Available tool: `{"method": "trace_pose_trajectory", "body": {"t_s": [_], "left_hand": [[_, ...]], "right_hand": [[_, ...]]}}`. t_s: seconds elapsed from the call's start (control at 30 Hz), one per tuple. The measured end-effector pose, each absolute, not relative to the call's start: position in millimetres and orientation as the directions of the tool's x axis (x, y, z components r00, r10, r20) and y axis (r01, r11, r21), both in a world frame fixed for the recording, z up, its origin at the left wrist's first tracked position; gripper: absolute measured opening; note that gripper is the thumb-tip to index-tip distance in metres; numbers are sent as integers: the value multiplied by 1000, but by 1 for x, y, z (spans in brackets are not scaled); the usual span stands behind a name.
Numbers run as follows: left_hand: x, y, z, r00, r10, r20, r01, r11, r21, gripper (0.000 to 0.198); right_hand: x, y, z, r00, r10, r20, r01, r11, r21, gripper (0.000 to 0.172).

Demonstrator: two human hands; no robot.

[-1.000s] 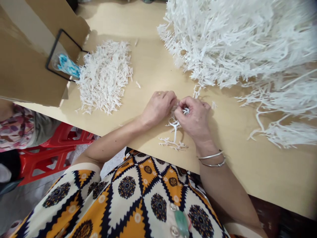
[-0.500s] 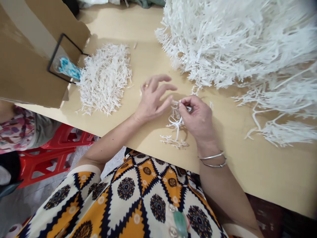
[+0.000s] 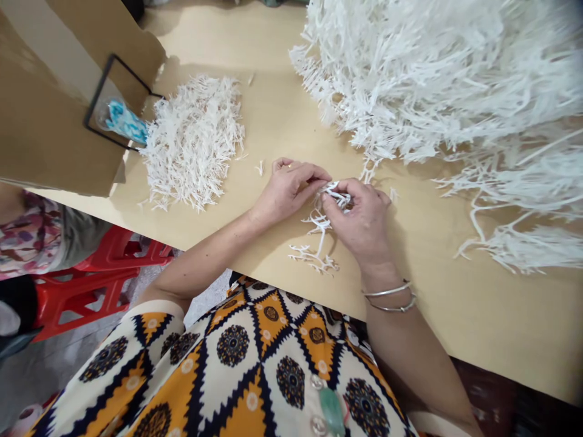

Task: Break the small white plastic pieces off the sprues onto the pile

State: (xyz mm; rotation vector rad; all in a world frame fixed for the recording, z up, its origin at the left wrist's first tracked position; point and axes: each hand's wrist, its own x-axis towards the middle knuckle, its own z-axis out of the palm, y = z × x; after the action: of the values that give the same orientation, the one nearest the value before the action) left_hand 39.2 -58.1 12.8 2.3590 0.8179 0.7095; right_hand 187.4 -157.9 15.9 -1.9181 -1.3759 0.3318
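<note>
No legible text, no readable labels, brands, numbers or signs

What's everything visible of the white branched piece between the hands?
The white branched piece looks like plastic: a thin stem forks into short twigs, spreading sideways at its lower end. Its upper part is bunched and partly hidden by the right hand, which grips it. The left hand has fingertips at its top end; pinching or touching is unclear. I can't tell whether its lower twigs rest on the tan table.
</note>
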Motion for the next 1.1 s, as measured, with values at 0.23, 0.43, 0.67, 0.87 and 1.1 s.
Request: {"method": "trace_pose_trajectory", "body": {"t_s": [0.23, 0.43, 0.67, 0.87, 1.1], "left_hand": [[40, -55, 15, 727, 650, 224, 322, -610, 724, 27], [40, -54, 13, 713, 665, 220, 352, -612, 708, 25], [38, -57, 13, 719, 629, 295, 348, -693, 631, 17], [46, -65, 8, 695, 671, 260, 491, -706, 509, 9], [51, -64, 2, 613, 746, 261, 578, -648, 496, 10]], "right_hand": [[196, -157, 14, 378, 910, 172, 673, -143, -726, 4], [200, -158, 14, 322, 931, 171, 716, -121, -688, 9], [195, -158, 14, 312, 933, 180, 717, -107, -688, 11], [188, -156, 14, 268, 938, 219, 807, -94, -583, 12], [190, -154, 12, 250, 952, 175, 779, -90, -621, 11]]}}
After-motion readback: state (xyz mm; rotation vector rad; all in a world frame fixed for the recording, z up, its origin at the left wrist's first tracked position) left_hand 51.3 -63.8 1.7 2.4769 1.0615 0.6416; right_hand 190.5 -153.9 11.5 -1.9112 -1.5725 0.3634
